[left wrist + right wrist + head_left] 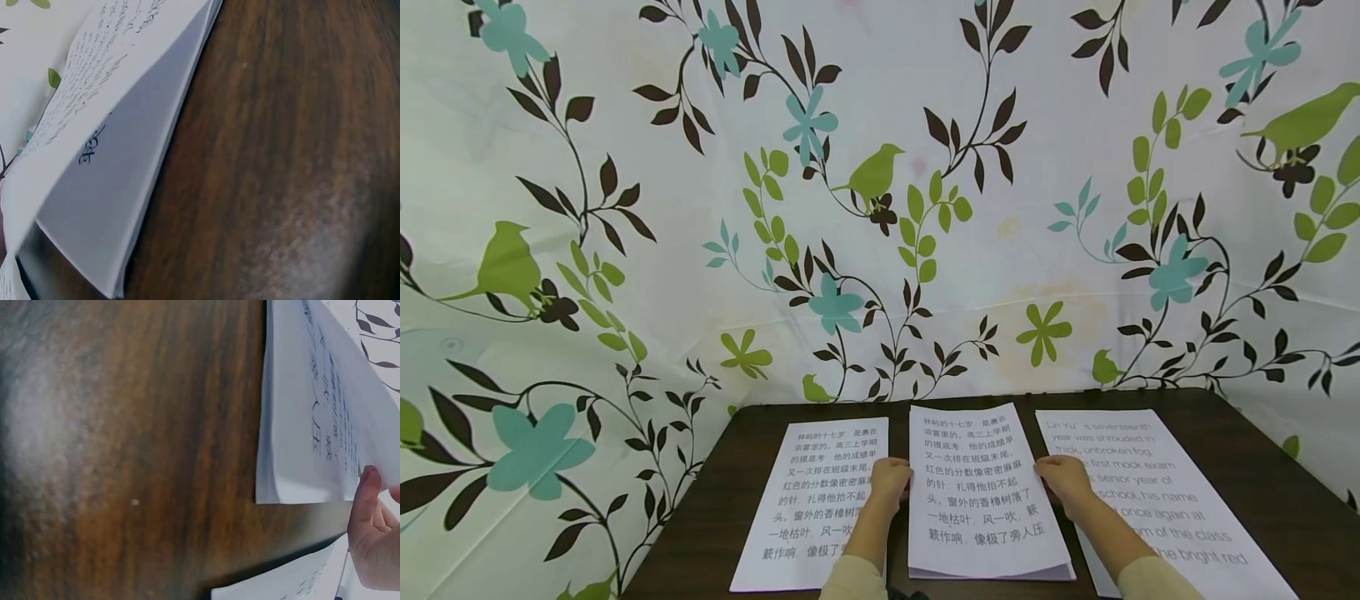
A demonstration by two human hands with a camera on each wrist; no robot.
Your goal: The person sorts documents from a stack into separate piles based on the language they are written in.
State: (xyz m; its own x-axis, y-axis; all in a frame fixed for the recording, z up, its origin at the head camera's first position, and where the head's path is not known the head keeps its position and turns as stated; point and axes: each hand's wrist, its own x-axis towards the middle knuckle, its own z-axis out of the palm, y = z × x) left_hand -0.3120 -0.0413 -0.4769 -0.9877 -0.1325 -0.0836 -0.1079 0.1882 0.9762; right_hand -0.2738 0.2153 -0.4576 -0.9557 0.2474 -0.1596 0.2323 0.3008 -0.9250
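In the head view, a middle stack of printed paper lies between the two hands, its top sheets slightly raised and bowed. The left hand grips its left edge, while the right hand holds the right edge. From the right wrist, the hand shows with its thumb against the edge of the lifted paper. In the left wrist view, an upper sheet curves up away from the sheets beneath; the left hand is barely visible there, if at all.
Another Chinese-printed sheet lies to the left, partly under the left forearm. To the right, an English-printed sheet is partly covered by the right forearm. All rest on a dark wooden table before a patterned cloth backdrop.
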